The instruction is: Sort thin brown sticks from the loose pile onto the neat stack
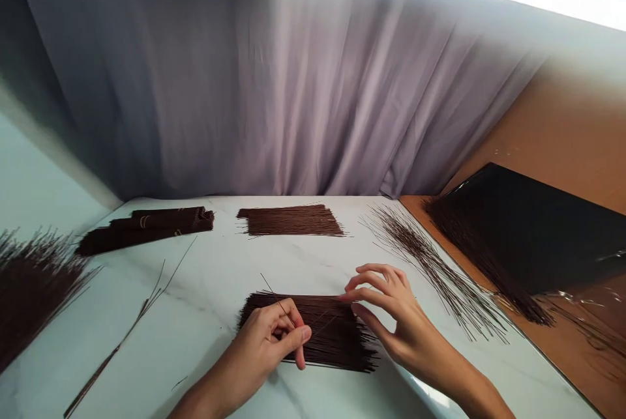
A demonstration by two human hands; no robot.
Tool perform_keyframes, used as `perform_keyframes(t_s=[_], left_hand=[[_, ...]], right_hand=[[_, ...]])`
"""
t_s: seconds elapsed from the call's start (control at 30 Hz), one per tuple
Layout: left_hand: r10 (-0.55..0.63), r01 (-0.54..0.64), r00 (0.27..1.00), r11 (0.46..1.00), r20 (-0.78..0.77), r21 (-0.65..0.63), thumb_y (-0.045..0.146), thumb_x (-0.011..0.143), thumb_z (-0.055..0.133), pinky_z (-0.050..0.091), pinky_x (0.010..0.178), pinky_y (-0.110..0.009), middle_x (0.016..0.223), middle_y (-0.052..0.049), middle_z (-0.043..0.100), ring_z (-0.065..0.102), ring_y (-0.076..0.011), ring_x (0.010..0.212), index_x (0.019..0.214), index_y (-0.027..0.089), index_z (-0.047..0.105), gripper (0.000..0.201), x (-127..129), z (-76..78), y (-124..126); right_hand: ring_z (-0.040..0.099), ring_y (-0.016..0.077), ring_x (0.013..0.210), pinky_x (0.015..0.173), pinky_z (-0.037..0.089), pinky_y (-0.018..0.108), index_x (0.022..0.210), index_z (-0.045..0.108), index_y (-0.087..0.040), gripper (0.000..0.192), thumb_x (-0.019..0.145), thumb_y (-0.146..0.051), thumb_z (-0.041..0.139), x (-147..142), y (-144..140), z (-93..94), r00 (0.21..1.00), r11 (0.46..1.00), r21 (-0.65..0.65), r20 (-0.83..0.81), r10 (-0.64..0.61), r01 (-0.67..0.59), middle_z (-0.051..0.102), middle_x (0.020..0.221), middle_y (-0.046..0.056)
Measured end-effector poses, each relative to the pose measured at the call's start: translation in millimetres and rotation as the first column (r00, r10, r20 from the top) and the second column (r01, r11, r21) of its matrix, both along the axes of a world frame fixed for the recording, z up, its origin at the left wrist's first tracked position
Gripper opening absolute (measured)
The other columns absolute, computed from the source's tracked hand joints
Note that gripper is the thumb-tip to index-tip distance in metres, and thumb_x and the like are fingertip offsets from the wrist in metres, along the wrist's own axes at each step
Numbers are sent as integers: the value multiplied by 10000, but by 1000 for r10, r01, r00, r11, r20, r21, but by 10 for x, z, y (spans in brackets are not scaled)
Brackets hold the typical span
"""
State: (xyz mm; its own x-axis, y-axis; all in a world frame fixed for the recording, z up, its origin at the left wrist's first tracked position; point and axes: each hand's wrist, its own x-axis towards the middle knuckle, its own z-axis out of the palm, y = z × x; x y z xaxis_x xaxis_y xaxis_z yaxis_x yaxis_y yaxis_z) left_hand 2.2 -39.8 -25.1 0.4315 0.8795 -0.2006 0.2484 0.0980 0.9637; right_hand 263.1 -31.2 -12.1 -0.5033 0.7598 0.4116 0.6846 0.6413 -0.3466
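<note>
While the near mat [337, 344] lies flat at the front middle of the table [147, 367], the hands are both over it. Mat: dark brown, thin strands packed side by side, roughly rectangular, ragged at the right end where the ends stick out unevenly. Left hand [268, 334]: mostly curled, thumb against fingers, pinching a thin strand [267, 283] that pokes up past the mat's far edge. Right hand [391, 295]: fingers spread and bent, small gap thumb to index, grasping nothing visible; fingertips at mat's far right corner, can't tell if touching. Second mat [293, 220] sits behind, loose strands [435, 262] off right.
</note>
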Motion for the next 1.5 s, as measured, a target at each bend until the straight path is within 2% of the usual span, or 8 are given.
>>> perform_keyframes(t_s=[0.2,0.4,0.63,0.73,0.87,1.03,1.33,1.5], left_hand=[[-42,51,991,996,-125,68,296,900,616,413,624,-260,645,-20,717,616,-181,640,737,189,622,195,144,-86,-79],[-53,61,985,997,-162,50,265,883,615,409,604,-248,674,-6,718,613,-176,645,774,194,621,131,174,-141,-156],[-96,99,991,995,-98,25,322,917,578,469,721,-283,709,-11,718,648,-203,727,769,210,656,202,131,-27,-191],[-116,119,989,993,-96,27,280,907,578,449,665,-263,703,3,689,626,-186,698,776,210,628,157,146,3,-197],[-84,81,984,996,-155,-21,315,932,578,345,549,-235,657,13,677,546,-145,607,766,204,558,201,117,17,-139],[-47,46,992,999,-117,-11,380,950,599,322,551,-241,634,-3,705,496,-137,595,793,197,572,243,36,-27,-39],[-48,49,995,999,-83,10,346,953,598,368,596,-236,641,-2,703,530,-139,635,783,196,559,229,46,-56,-28],[-16,15,999,1000,-51,-2,382,986,561,363,531,-231,645,14,690,466,-93,480,818,198,546,249,20,-3,-19]], right_hand=[[481,233,1283,1000,443,374,1433,565,-305,486,1060,-87,343,-390,-151,3,984,895,435,174,22,-97,549,1483,42],[555,250,1176,1018,412,412,1084,737,-214,414,1104,-192,325,-333,-112,-85,968,830,549,249,-43,-104,710,1298,57],[540,209,1250,1033,442,373,1466,538,-261,426,1114,-186,312,-396,-167,36,931,857,465,361,44,-221,535,1534,-8],[504,223,1310,1067,436,374,1370,625,-217,361,1104,-215,382,-417,-184,-42,934,868,444,351,60,-223,542,1528,-2],[564,238,1167,1063,404,390,1113,728,-173,373,1101,-185,355,-323,-132,-166,967,889,429,250,56,-163,743,1209,19],[575,224,1030,1056,345,402,995,710,-179,396,1104,-184,329,-291,-75,-157,983,937,329,173,61,-116,745,955,18],[576,230,1015,1038,324,416,984,688,-187,287,1072,-146,418,-308,-67,-167,982,963,243,176,71,-113,736,941,19],[578,237,1098,978,393,410,1290,633,-207,322,1046,-101,451,-204,-77,-32,998,967,244,19,65,-67,707,1205,62]])
